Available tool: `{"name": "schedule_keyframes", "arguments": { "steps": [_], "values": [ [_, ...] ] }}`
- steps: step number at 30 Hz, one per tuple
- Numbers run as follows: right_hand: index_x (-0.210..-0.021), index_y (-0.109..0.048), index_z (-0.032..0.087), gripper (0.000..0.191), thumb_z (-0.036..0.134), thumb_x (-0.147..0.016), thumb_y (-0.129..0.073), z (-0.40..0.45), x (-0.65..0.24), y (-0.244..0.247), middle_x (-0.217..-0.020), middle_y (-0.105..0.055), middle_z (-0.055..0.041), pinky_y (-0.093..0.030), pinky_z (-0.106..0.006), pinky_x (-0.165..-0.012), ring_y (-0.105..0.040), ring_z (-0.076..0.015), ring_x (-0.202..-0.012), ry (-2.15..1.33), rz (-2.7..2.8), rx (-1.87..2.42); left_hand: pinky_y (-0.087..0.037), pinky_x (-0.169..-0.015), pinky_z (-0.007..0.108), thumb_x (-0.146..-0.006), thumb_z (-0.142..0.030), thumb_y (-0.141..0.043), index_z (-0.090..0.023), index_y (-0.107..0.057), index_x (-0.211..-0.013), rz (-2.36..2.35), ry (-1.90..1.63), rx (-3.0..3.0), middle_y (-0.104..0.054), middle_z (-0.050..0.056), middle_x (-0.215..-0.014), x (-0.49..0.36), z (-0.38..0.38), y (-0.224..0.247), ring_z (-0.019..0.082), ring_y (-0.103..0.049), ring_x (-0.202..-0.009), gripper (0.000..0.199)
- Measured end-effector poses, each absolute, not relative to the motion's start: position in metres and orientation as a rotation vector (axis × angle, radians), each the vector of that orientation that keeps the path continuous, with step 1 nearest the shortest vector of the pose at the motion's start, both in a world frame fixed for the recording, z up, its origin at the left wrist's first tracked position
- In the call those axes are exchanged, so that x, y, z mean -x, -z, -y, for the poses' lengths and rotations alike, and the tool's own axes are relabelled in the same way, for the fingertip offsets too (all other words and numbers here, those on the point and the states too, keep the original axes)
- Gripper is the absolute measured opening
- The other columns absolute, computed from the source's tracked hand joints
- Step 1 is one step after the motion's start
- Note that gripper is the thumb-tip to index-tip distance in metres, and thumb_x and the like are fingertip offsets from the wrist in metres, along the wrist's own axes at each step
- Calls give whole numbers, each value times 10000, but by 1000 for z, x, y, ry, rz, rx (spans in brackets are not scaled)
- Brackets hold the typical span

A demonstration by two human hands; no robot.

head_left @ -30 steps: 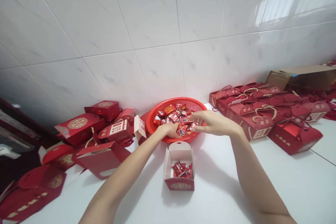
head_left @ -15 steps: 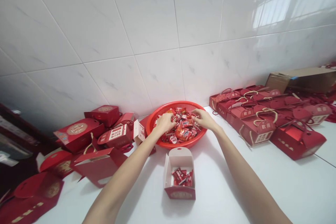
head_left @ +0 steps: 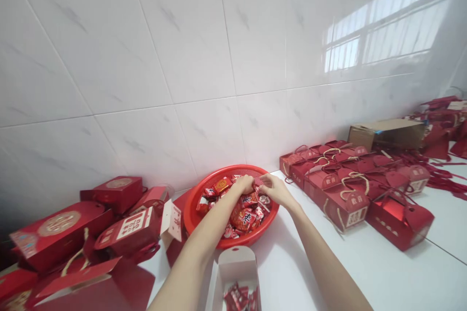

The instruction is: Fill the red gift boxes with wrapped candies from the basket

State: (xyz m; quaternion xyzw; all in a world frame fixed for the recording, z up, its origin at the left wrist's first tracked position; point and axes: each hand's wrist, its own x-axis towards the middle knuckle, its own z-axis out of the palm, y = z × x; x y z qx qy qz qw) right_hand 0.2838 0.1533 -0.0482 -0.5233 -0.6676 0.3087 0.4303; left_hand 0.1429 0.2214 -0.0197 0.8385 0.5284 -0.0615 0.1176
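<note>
A red plastic basket [head_left: 192, 223] stands against the wall, filled with wrapped candies [head_left: 243, 218] in red and orange. My left hand [head_left: 243, 184] is over the middle of the pile, its fingers curled down; what they hold, if anything, is hidden. Close beside it, my right hand [head_left: 275, 188] is at the basket's right rim, thumb and fingers apart with nothing visible between them. In front of the basket is an open gift box [head_left: 236, 265], white inside, its flap raised. Several small red wrapped candies [head_left: 239, 296] lie in the box.
Red gift boxes [head_left: 60, 226] are heaped at the left. Rows of closed red boxes with rope handles [head_left: 337, 199] stand at the right, a cardboard carton [head_left: 386, 133] behind them. A tiled wall [head_left: 204, 131] bounds the white table [head_left: 302, 272] at the back.
The view has tilted up and turned right, so things sit lower and further left. My left hand has moved right across the candies, closer to my right hand.
</note>
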Motion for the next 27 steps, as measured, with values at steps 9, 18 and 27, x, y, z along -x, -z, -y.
{"name": "schedule_keyframes", "arguments": {
  "steps": [9, 18, 27],
  "values": [
    [-1018, -624, 149, 185, 194, -838, -612, -147, -284, 41, -1119, -711, -135, -526, -372, -924, -676, -232, -1030, -815, 1657, 1272, -550, -905, 456, -938, -392, -620, -121, -624, -1203, -1276, -307, -2304, -627, 54, -1233, -110, -201, -8, 313, -623, -1066, 379],
    [-867, -623, 168, 200, 348, -790, -665, -122, -263, 20, -699, -685, -35, -501, -307, -653, -647, -188, -669, -996, 1670, 1027, -527, -862, 362, -817, -473, -700, -112, -720, -1003, -998, -809, -2029, -741, 88, -958, -70, -148, -15, 223, -673, -905, 406],
    [-812, -690, 167, 79, 226, -823, -639, -64, -260, -28, -679, -648, 4, -396, -248, -617, -557, -124, -627, -844, 2299, 813, -522, -921, 389, -786, -593, -692, -158, -720, -1042, -1158, -1047, -1822, -741, 96, -1056, -14, -69, -9, 248, -668, -978, 506]
  ]
}}
